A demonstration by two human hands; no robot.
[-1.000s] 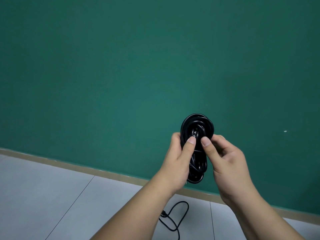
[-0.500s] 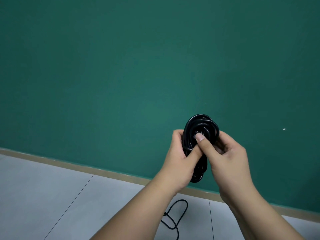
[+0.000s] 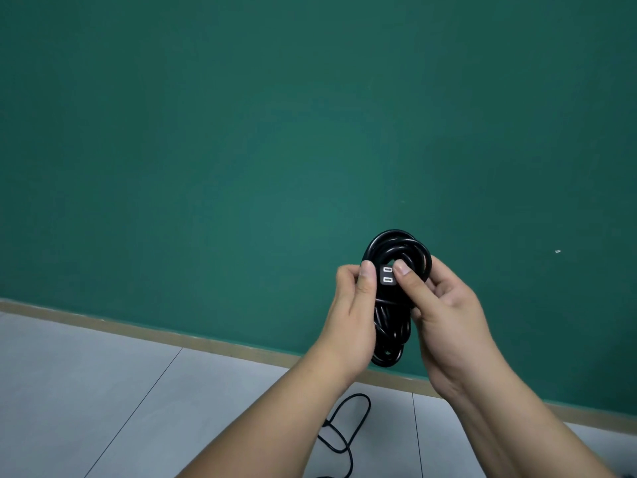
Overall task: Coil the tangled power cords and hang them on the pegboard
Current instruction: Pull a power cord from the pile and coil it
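A black power cord wound into a tight oval coil is held upright in front of the green wall. My left hand grips the coil's left side, thumb up beside the plug. My right hand grips the right side, its thumb pressing next to the black plug, whose two metal prongs face me. A second black cord lies loose on the floor below my left forearm. No pegboard is in view.
A plain green wall fills most of the view, with a tan baseboard at its foot. Grey floor tiles lie below. A small white mark sits on the wall at right.
The plug end has been brought to the front of the coil, prongs now facing me. My thumbs have parted to either side of it. The coil stays at the same height.
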